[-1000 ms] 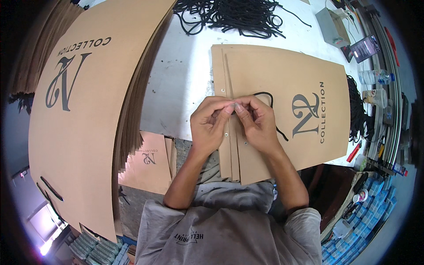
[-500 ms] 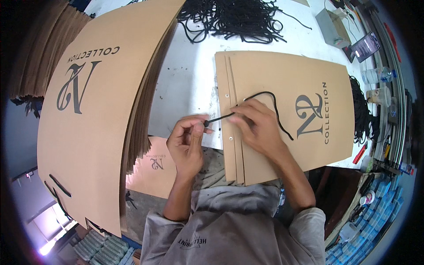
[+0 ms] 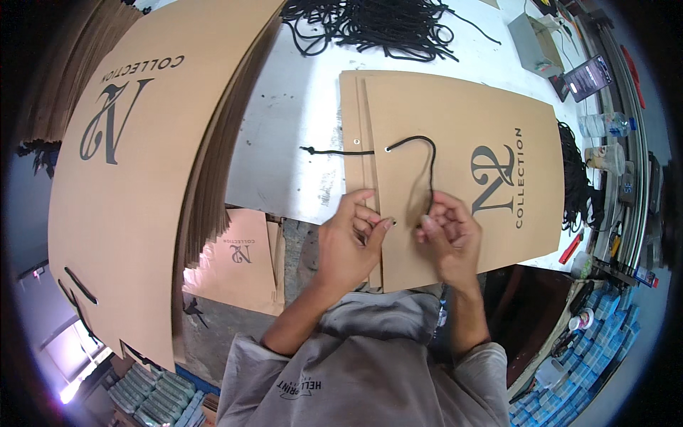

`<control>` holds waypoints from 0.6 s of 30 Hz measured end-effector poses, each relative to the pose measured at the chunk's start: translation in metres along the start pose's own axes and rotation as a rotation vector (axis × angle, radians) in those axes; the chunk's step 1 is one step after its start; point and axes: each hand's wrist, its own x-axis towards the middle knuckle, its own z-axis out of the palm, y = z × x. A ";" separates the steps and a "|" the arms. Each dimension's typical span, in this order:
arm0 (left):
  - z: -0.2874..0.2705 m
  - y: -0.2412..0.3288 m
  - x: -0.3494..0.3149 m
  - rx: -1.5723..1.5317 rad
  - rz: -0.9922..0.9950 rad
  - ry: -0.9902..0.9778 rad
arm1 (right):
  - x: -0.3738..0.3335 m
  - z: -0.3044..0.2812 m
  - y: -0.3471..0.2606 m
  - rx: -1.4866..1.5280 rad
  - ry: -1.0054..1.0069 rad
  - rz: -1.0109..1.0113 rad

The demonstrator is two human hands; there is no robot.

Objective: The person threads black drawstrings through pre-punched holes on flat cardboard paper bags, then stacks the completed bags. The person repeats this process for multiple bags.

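Note:
A brown paper bag [image 3: 455, 107] with dark print lies flat on the white table in front of me, its layered opening edge toward the left. A black cord [image 3: 431, 165] runs through its upper eyelet [image 3: 388, 149]. The knotted end [image 3: 308, 149] sticks out to the left over the table, while the other side arches over the bag's face. My right hand [image 3: 454, 235] is closed in a pinch on this cord near its free end. My left hand [image 3: 352, 238] grips the bag's edge, thumb beside the lower eyelet [image 3: 394, 223].
A tall stack of brown bags [image 3: 128, 213] stands at left. Piled black cords [image 3: 384, 28] lie at the far side, with more cords [image 3: 580, 178] right of the bag. A phone [image 3: 587, 78], plastic bottle [image 3: 605, 125] and red cutter [image 3: 570, 248] sit along the right.
My left hand has let go of the knotted cord end and moved right to the bag's lower edge. My right hand has moved from the upper eyelet down to the cord's free part.

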 end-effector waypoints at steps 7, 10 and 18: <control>-0.014 -0.005 0.000 -0.293 -0.145 -0.204 | -0.003 0.005 0.031 -0.267 -0.080 -0.404; -0.017 -0.013 0.003 -0.285 -0.087 -0.280 | -0.002 0.004 0.038 -0.290 -0.066 -0.453; -0.005 -0.012 0.005 -0.460 -0.075 -0.288 | 0.001 0.004 0.036 -0.386 -0.100 -0.474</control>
